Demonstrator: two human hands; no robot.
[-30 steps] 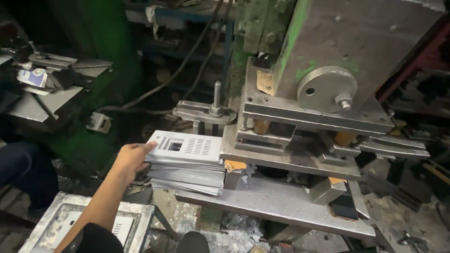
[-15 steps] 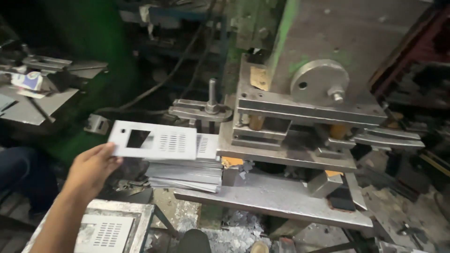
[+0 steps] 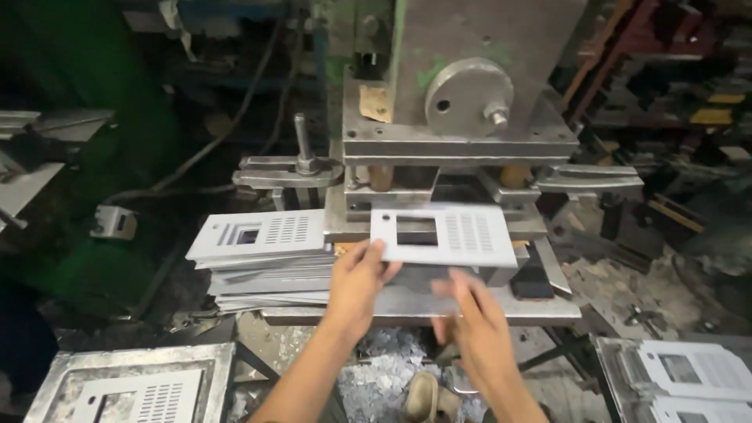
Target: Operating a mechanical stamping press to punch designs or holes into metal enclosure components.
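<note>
In front of the press (image 3: 462,117), the left hand (image 3: 356,278) pinches the near left edge of one punched grey plate (image 3: 442,233), held level just short of the die gap; its grip is closed on that plate. The right hand (image 3: 474,325) hovers open below it, blurred. Left of the press the plate stack (image 3: 262,258) remains tall, so most feeding looks undone. Room between press bed and plate edge is tight.
</note>
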